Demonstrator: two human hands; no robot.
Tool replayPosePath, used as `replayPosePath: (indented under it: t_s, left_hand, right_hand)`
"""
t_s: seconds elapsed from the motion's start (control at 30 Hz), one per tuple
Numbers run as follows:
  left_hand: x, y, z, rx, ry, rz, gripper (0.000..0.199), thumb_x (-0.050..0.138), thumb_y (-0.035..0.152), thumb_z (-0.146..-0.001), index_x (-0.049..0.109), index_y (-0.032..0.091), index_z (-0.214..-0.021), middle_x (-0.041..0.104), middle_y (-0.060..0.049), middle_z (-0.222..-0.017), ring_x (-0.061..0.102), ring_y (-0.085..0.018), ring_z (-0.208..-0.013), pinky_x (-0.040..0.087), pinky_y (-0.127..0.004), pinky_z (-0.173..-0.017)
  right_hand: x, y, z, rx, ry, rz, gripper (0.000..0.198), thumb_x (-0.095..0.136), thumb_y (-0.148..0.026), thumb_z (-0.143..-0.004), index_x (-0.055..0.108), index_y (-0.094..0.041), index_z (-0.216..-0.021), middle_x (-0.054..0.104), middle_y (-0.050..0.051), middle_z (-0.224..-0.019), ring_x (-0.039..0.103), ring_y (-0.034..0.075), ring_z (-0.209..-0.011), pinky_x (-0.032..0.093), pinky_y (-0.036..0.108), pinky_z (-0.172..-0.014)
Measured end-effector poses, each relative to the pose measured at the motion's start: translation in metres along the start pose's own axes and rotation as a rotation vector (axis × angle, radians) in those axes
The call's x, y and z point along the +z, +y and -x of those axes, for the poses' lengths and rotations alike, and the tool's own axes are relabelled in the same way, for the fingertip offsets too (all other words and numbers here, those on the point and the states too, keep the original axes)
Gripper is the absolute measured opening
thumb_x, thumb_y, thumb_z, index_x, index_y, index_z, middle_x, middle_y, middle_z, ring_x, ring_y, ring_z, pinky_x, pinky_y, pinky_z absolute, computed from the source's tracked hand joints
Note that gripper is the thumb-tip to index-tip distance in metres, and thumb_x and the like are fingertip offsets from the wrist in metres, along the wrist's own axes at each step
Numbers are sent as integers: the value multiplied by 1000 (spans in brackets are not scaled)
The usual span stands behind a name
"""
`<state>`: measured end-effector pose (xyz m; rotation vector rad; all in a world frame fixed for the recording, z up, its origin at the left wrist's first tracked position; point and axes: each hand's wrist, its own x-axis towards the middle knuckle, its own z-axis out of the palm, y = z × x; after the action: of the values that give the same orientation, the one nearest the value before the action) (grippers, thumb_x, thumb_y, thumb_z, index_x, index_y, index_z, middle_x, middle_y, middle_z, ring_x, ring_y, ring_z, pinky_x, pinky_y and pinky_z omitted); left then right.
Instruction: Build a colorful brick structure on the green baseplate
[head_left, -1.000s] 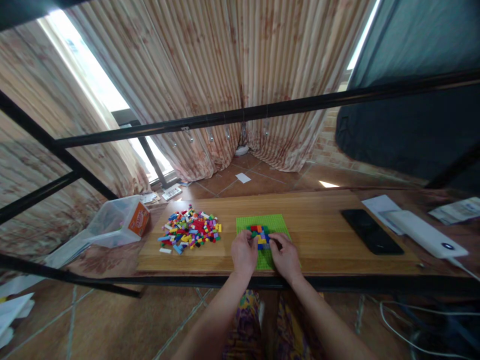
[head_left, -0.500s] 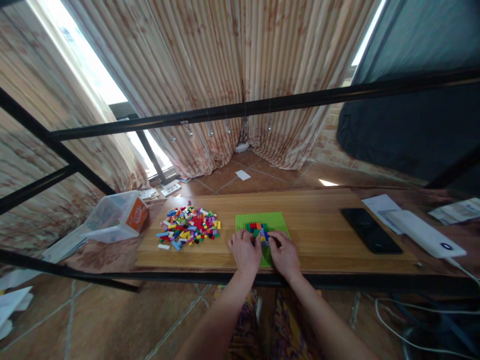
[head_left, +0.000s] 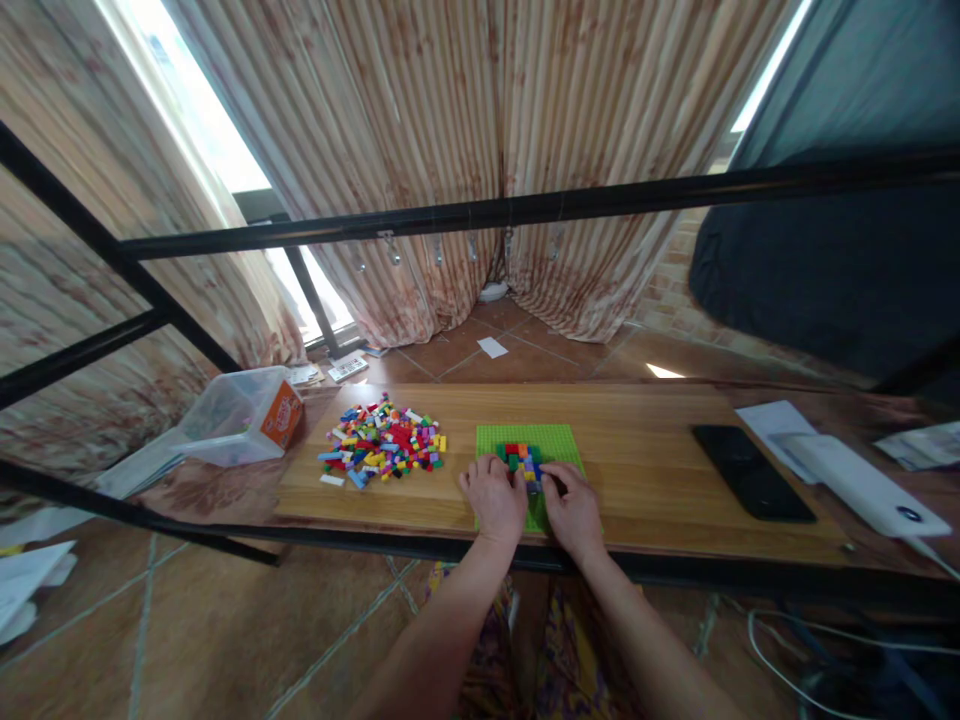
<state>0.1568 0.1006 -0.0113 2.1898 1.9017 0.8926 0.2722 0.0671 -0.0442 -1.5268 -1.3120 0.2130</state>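
Observation:
A green studded baseplate [head_left: 559, 438] lies on the wooden board, with a cluster of toy bricks [head_left: 525, 461] pressed onto its middle: red, orange, green, purple, yellow and blue. My left hand [head_left: 495, 500] rests over the plate's left side, fingers bent and a little apart, its thumb beside the bricks. It has no visible brick in it. On the right of the cluster, my right hand [head_left: 573, 510] has its index finger and thumb closed at a blue brick [head_left: 535, 472]. The fingertips partly cover that brick, and both hands hide the plate's lower part.
A heap of loose bricks [head_left: 394, 440] spreads over the wooden board [head_left: 645, 450] left of the plate. Beyond it stands a clear plastic box [head_left: 240, 415]. A black phone [head_left: 750, 472] and a white power bank [head_left: 870, 485] lie on the right. A black rail [head_left: 450, 217] crosses ahead.
The view has shifted slightly, moving the scene a little to the right. Both hands stay at the brick cluster, with only slight finger movement.

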Motion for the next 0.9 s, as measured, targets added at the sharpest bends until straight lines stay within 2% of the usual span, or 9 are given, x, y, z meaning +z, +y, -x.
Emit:
replayPosePath:
  t_s: [0.3,0.53,0.73,0.9]
  left_hand:
    - [-1,3,-9,17,-47,-13,16,68,35,-80,66,19,-82,64,-5,-96,54,-24,-97,35,-40,-87]
    - [-6,-8,-8,69,-72,27,24,72,43,-77,68,23,-90,62,-6,-104,52,-25,-102,35,-41,-89]
    - [-7,-15,-3,106,-69,44,18,65,36,-83,68,24,-96,61,-6,-107,52,-23,-104,35,-40,-90]
    - [-5,-12,-5,126,-59,42,19,62,34,-85,68,24,-99,62,-6,-105,52,-24,-103,34,-40,-92]
  right_hand:
    - [0,1,0,-2,6,9,23,48,-27,-86,68,-18,-90,68,10,-93,62,22,-88,50,39,-83]
    - [-1,0,0,-6,-2,20,24,47,-29,-87,69,-19,-89,68,10,-93,62,22,-87,50,39,-83]
    - [-1,0,0,0,-9,35,26,47,-30,-88,69,-19,-95,67,10,-95,61,23,-90,49,41,-84]
    - [2,0,1,-61,-74,111,30,47,-33,-90,70,-21,-104,63,12,-109,58,24,-102,49,41,-88]
